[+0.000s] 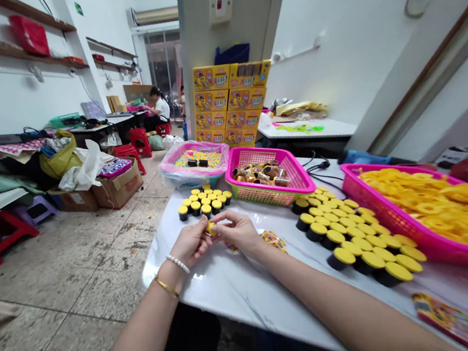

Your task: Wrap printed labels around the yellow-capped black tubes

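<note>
In front of me, above the table's near left part, both hands meet on one small yellow piece (209,228), mostly covered by fingers. My left hand (191,243), wearing a pearl bracelet and a gold bangle, is closed around it. The thumb and fingers of my right hand (241,234) pinch its other side. Just beyond stand several black tubs with yellow lids (206,209). Under and beside my right hand lie printed sticker sheets (274,241). A larger group of yellow-lidded black tubs (351,228) fills the table to the right.
Behind the tubs sit a pink basket of small labelled containers (305,179) and a plastic-lined basket of coloured beads (224,153). Right is a pink basket of yellow plastic parts (351,181). Stacked yellow boxes (228,106) stand farther back. A person (161,107) sits at a distant table.
</note>
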Demonstrator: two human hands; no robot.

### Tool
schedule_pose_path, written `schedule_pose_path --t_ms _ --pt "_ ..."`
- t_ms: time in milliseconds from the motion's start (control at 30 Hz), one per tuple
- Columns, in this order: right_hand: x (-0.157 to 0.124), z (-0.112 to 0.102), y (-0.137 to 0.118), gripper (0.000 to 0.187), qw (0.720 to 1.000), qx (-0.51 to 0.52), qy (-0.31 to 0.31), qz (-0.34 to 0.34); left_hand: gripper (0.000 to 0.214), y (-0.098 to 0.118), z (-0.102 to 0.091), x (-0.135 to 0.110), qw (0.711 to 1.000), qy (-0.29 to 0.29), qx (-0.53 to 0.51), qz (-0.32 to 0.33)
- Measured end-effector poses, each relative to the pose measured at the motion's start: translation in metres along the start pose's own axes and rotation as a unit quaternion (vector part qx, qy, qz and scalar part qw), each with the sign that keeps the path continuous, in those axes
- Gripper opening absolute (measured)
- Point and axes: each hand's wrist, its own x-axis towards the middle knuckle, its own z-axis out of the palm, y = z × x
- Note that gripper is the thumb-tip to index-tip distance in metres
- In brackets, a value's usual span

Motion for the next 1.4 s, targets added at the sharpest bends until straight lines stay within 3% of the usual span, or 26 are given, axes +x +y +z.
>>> schedule_pose_path --t_ms 133,200,300,400,567,733,833,933,1000,1233,1400 --pt "0.026 -0.031 -0.027 0.051 0.984 0.028 0.140 -0.107 0.052 -0.006 -0.001 0.001 0.999 0.019 -0.006 0.043" --pt "0.033 -0.045 -0.030 0.052 0.980 -0.046 0.162 -0.108 0.048 -0.009 -0.002 0.004 0.997 0.034 0.014 0.061" --pt "0.027 -0.050 -0.018 0.038 0.964 -0.241 0.092 -0.063 0.038 -0.012 -0.003 0.007 0.993 0.039 0.069 0.088" --pt "0.014 -0.045 -0.006 0.021 0.950 -0.310 0.002 -0.033 0.027 -0.013 -0.004 0.007 0.987 0.048 0.109 0.113" --pt "0.007 -0.045 -0.009 0.007 0.874 -0.451 -0.172 -0.061 0.022 -0.009 -0.001 0.003 0.982 0.058 0.142 0.108" --pt "0.002 -0.054 -0.014 0.007 0.843 -0.491 -0.203 -0.086 0.023 -0.011 -0.001 0.004 0.974 0.063 0.184 0.114" --pt "0.000 -0.062 -0.019 0.022 0.830 -0.503 -0.228 -0.078 0.021 -0.013 -0.003 0.006 0.974 0.072 0.176 0.127" --pt "0.001 -0.066 -0.023 0.016 0.819 -0.510 -0.256 -0.059 0.022 -0.013 -0.003 0.006 0.972 0.073 0.179 0.133" --pt "0.001 -0.064 -0.024 0.017 0.826 -0.500 -0.256 -0.053 0.022 -0.013 -0.002 0.005 0.971 0.065 0.189 0.132" --pt "-0.010 -0.037 -0.016 0.009 0.910 -0.362 -0.199 -0.045 0.020 -0.011 0.001 -0.002 0.967 -0.045 0.222 0.116" --pt "-0.006 -0.028 -0.016 0.039 0.987 -0.141 -0.049 -0.053 0.023 -0.004 0.000 -0.004 0.995 -0.025 0.068 0.070"
